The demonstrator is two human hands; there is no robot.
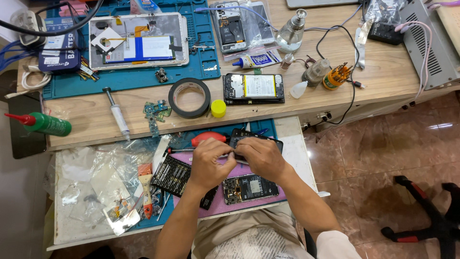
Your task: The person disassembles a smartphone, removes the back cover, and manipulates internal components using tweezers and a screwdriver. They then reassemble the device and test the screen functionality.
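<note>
Pinching a dark phone panel [249, 141] between both hands, we steady it with our right hand [262, 158] while our left hand [210, 160] grips its edge. An opened phone [249, 188] lies just below; a red screwdriver [208, 138] sits just above, within reach.

Both forearms come up from the bottom and angle inward, so the hands meet in the middle. Left hand [209, 163] and right hand [262, 158] are curled knuckles-up, fingertips pinched together and touching.
</note>
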